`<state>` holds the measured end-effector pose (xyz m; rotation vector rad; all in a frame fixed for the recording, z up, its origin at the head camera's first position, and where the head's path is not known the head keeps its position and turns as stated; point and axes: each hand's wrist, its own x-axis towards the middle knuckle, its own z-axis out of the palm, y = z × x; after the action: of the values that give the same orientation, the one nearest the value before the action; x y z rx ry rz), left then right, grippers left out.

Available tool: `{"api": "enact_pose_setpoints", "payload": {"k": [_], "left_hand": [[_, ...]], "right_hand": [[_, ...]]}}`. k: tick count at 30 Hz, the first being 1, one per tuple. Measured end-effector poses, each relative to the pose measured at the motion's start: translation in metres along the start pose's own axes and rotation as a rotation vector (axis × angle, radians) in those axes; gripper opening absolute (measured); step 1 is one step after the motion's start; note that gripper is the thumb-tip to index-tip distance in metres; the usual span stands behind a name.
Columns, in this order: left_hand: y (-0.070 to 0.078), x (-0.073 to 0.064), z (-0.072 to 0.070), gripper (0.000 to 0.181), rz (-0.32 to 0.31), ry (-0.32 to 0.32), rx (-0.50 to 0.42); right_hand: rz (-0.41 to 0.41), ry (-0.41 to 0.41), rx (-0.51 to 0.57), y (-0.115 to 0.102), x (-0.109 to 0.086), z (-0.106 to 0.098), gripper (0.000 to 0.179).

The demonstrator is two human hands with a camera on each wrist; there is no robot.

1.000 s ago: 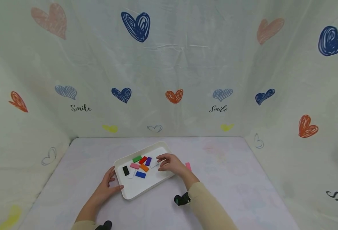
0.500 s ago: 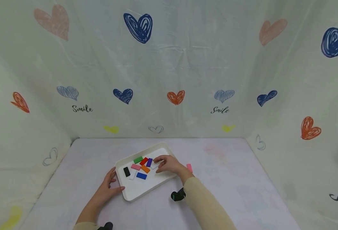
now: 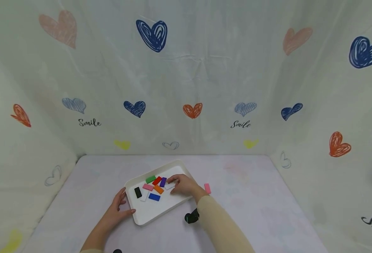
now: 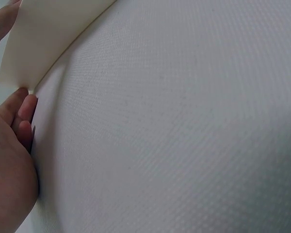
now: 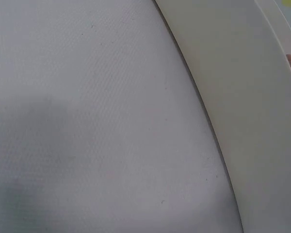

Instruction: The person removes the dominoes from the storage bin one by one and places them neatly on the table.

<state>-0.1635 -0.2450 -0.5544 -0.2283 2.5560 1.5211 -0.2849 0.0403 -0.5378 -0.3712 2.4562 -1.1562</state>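
My left hand (image 3: 114, 211) spans the left end of a white rectangular tray (image 3: 148, 212), thumb at the near corner and fingertips at the far one. In the left wrist view, its fingers (image 4: 23, 109) lie at the foot of the tray wall. Over the tray's right half, my right hand (image 3: 184, 184) has forefinger and thumb apart, either side of a white block (image 3: 170, 186). Close by lie a purple block (image 3: 162, 182), an orange block (image 3: 158, 189) and a red block (image 3: 156, 180). The right wrist view mostly shows the tray's outer wall (image 5: 233, 97).
Also in the tray are a green block (image 3: 150, 179), a pink block (image 3: 148, 187), a black block (image 3: 138, 192), a blue block (image 3: 154, 197) and another white block (image 3: 144, 196). Another pink block (image 3: 207, 188) lies on the table (image 3: 252, 211), right of the tray.
My right hand has moved left and lower, its thumb and forefinger coming to the white block. My left hand stays at the tray's end. The blocks have not visibly moved.
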Motion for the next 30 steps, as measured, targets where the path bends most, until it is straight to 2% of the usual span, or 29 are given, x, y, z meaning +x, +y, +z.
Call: {"api": "enact_pose_setpoints", "payload": {"k": [13, 18, 23, 30], "left_hand": [[0.0007, -0.0017, 0.0003, 0.111, -0.006, -0.007, 0.006], [0.0003, 0.0, 0.0008, 0.111, -0.005, 0.004, 0.03], [-0.0006, -0.0007, 0.0015, 0.112, -0.02, 0.0, 0.015], [0.0001, -0.0019, -0.0008, 0.111, -0.003, 0.0, 0.027]], "right_hand": [[-0.008, -0.007, 0.005, 0.0045, 0.0041, 0.0066, 0.026], [-0.033, -0.02, 0.008, 0.003, 0.0031, 0.0051, 0.023], [-0.055, -0.035, -0.005, 0.0004, -0.0015, 0.0028, 0.021], [-0.09, -0.06, 0.038, -0.0021, -0.0024, -0.0012, 0.019]]}}
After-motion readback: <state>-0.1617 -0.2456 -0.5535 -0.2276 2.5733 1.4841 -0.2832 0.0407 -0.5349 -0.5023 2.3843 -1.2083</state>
